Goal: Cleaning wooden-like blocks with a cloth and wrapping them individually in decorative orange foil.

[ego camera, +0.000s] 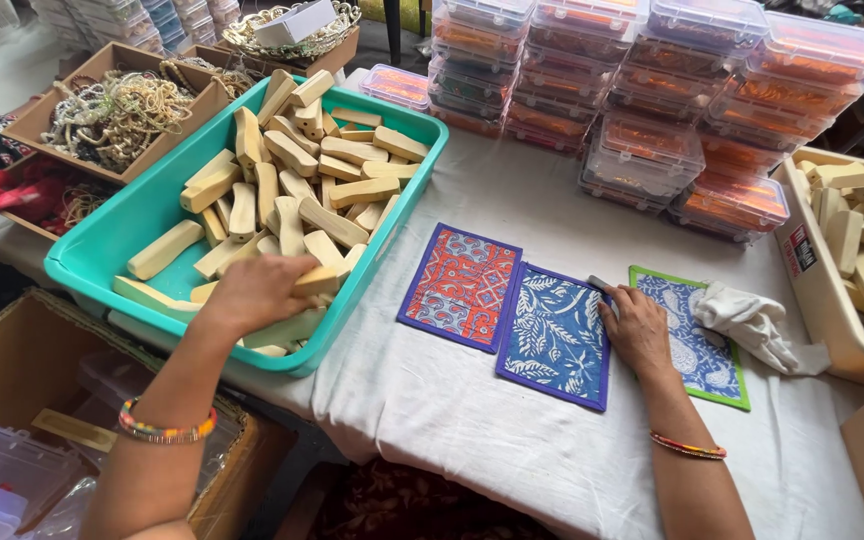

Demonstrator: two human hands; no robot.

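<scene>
From the head camera, my left hand (257, 290) reaches into the teal plastic tub (112, 235) at the desk's near left edge, fingers closed around a pale wooden block (318, 280) atop the heap of wooden blocks (297, 170). My right hand (638, 325) lies flat and released, grasping nothing, on the white desk cloth (452, 410), touching the right edge of the blue leaf-print pouch (555, 335). A red patterned pouch (460, 285) lies just left of it, a green-edged pouch (697, 350) just right, under a crumpled white cloth (752, 320).
</scene>
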